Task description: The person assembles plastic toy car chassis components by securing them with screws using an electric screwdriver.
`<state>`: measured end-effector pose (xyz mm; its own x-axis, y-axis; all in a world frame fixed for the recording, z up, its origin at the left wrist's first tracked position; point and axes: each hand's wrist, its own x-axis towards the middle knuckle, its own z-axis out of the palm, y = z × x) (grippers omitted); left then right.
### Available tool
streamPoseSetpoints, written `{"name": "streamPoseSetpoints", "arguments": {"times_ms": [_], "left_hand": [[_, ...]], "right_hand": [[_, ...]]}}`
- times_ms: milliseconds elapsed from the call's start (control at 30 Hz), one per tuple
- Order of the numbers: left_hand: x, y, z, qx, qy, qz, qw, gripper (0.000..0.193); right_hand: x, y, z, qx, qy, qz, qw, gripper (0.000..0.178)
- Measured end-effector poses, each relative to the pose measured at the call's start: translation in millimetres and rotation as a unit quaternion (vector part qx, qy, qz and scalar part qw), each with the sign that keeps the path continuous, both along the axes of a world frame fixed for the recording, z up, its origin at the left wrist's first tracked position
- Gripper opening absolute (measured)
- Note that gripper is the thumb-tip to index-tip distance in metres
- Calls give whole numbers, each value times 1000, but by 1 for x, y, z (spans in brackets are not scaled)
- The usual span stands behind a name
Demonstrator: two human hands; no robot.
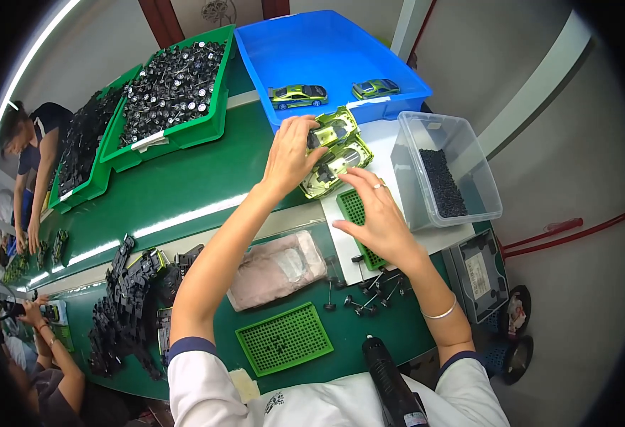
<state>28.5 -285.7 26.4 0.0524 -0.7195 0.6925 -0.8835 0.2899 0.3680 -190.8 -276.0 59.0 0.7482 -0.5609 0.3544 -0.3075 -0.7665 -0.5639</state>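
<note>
Two yellow-green toy car body shells, hollow side up, lie side by side in front of the blue bin. My left hand (289, 156) pinches the left end of the farther car body shell (339, 127) between thumb and fingers. The nearer car body shell (342, 165) sits just below it. My right hand (380, 220) is spread, its fingertips at the right edge of the nearer shell and its thumb apart. Beneath this hand lies a green perforated tray (352, 208), partly hidden.
The blue bin (305, 53) holds two finished-looking toy cars. Green bins (177, 140) of wheels and black parts stand at left. A clear box (416, 135) holds black bits. Nearer are a pinkish block (266, 274), wheel axles (369, 302), a green grid tray (284, 338) and a power screwdriver (387, 377).
</note>
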Motion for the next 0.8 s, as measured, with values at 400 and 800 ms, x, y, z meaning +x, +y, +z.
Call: {"name": "streamPoseSetpoints", "arguments": {"times_ms": [400,800], "left_hand": [[16,-22,14,-43,60,8,997,45],[88,-146,28,362,-157,144,908,84]], "right_hand": [[39,-18,-1,-86,-25,-53,995,66],[58,-10,12,-139,70,-38,987,74]]}}
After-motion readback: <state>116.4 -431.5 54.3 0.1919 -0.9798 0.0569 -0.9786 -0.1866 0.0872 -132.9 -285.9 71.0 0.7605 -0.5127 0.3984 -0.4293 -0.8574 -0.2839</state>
